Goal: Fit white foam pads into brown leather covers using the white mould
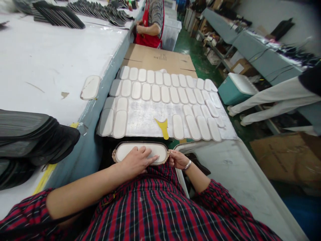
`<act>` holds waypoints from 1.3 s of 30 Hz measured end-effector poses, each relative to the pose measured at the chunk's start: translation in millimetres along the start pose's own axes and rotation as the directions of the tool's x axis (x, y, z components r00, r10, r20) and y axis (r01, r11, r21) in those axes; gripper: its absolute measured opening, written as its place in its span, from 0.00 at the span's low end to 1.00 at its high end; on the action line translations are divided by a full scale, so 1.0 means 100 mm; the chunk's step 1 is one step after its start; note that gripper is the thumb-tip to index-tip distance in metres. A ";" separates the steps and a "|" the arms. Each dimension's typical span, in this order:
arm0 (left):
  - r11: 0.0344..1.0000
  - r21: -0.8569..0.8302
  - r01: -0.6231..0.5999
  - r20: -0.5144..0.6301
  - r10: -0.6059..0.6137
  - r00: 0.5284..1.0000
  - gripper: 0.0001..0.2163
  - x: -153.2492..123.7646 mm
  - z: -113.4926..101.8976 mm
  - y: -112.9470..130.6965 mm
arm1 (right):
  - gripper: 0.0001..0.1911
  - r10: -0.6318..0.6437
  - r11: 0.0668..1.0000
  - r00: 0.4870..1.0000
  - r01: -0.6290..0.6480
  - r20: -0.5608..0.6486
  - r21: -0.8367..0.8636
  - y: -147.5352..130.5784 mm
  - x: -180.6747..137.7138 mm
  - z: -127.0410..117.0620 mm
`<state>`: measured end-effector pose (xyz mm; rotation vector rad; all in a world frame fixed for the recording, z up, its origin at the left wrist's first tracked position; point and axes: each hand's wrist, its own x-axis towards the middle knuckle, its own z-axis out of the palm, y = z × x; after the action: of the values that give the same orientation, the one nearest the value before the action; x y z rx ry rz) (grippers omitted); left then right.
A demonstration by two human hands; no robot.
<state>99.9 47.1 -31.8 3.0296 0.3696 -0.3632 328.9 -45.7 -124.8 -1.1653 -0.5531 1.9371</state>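
An oval white insole piece with a tan rim [130,150] lies across my lap, just below the board's near edge. My left hand [136,161] rests flat on its middle with fingers stretched out and pressing down. My right hand [177,159] pinches the piece's right end between thumb and fingers; a watch sits on that wrist. In front of me a white board [145,117] carries several rows of similar white oval pieces [155,92]. A yellow cut-out shape [163,128] lies at the board's near edge.
A single insole piece [90,87] lies on the big white table [50,60] at left. Dark stacked soles [32,137] lie at the near left and at the far end. A person in a red apron [150,23] works beyond flat cardboard [157,58]. A grey tray [238,174] stands at right.
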 end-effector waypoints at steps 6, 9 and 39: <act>1.000 0.001 0.022 -0.010 -0.022 1.000 0.35 0.01 0.00 -0.01 | 0.31 0.008 0.998 1.000 -0.009 -0.009 -0.066 0.01 0.17 0.03; 1.000 -0.002 0.031 -0.019 -0.031 0.999 0.37 -0.01 0.00 -0.02 | 0.29 0.004 0.993 0.999 -0.009 -0.043 -0.116 -0.07 0.17 0.06; -0.602 -0.793 -0.096 0.284 -0.505 0.815 0.21 -0.72 1.06 -0.78 | 0.22 0.209 0.943 0.961 -0.247 -0.182 -0.221 -0.31 -0.06 0.20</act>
<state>-11.1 96.2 -120.4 0.7823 0.8587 0.4666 325.5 -31.3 -90.5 -1.5834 -0.6041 1.9886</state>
